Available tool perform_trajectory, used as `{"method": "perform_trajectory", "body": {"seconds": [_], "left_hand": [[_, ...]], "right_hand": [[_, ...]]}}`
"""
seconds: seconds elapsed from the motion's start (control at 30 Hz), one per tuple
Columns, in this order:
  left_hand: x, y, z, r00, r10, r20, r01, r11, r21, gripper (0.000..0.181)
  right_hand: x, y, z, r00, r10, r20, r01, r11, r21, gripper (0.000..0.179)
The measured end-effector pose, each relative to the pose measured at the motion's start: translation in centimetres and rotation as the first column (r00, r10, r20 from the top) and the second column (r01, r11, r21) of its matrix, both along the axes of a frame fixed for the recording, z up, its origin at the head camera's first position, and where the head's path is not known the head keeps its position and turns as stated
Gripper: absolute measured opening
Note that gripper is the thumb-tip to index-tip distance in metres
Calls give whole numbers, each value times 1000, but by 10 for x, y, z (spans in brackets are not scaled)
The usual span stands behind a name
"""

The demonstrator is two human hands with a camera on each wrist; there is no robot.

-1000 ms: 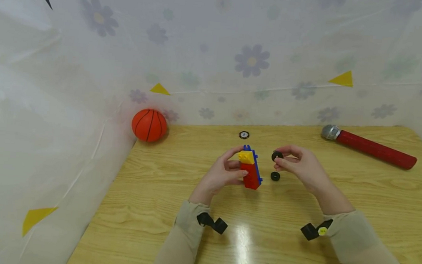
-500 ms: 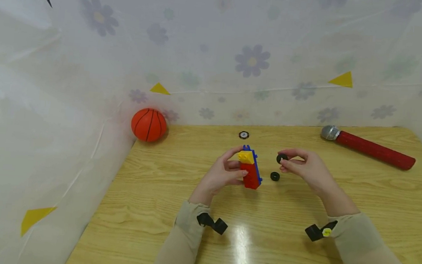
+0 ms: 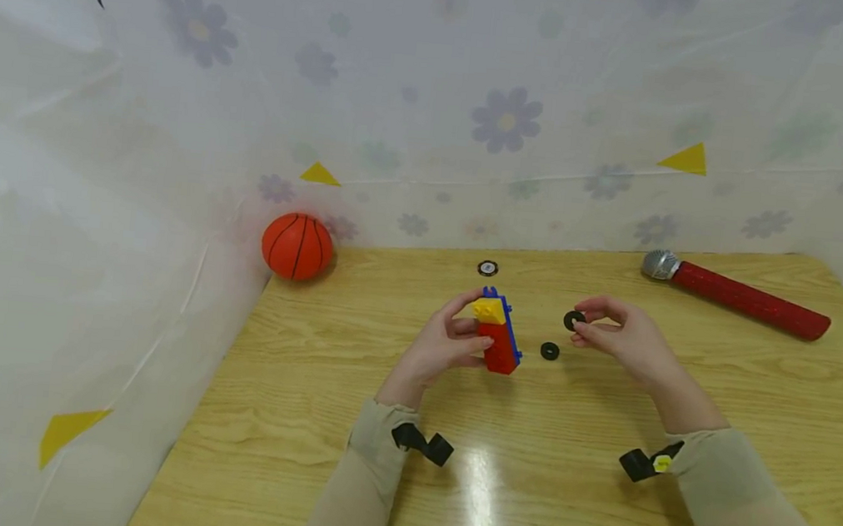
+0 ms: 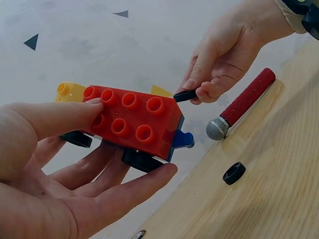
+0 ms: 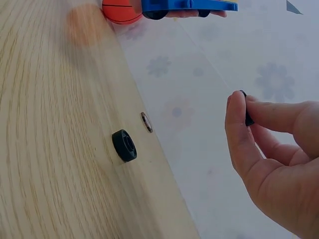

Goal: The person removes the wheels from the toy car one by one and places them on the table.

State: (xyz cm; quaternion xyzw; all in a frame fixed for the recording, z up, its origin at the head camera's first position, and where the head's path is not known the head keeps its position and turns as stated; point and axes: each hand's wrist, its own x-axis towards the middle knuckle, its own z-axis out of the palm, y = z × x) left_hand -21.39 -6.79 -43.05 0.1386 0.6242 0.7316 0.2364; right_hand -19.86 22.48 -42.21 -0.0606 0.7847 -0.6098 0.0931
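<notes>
A toy car of red and yellow blocks on a blue base (image 3: 499,345) is held up by my left hand (image 3: 438,350), thumb on the red block (image 4: 132,117) and fingers around the far side. Black wheels (image 4: 142,161) show on its underside in the left wrist view. Between thumb and fingertips, my right hand (image 3: 629,341) pinches a loose black wheel (image 3: 574,321), to the right of the car and apart from it. Another black wheel (image 3: 550,351) lies on the table between the hands; the right wrist view shows this wheel (image 5: 124,146) too.
An orange-red ball (image 3: 297,246) sits at the table's back left corner. A small round chip (image 3: 488,268) lies near the back edge. At the back right is a microphone (image 3: 738,297) with a red handle. Patterned sheeting (image 3: 407,86) hangs behind the wooden table (image 3: 287,418).
My right hand has moved to the right with the pinched wheel, away from the car. The left hand and the toy car stay almost where they were.
</notes>
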Motion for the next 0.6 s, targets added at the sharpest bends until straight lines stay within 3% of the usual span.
{"method": "perform_trajectory", "body": {"seconds": [0.6], "left_hand": [[2,0,3,1000,5,9,-6,1000,9,73]], "right_hand": [[-7,17,-23,997,-23,79,18,997,71,45]]}}
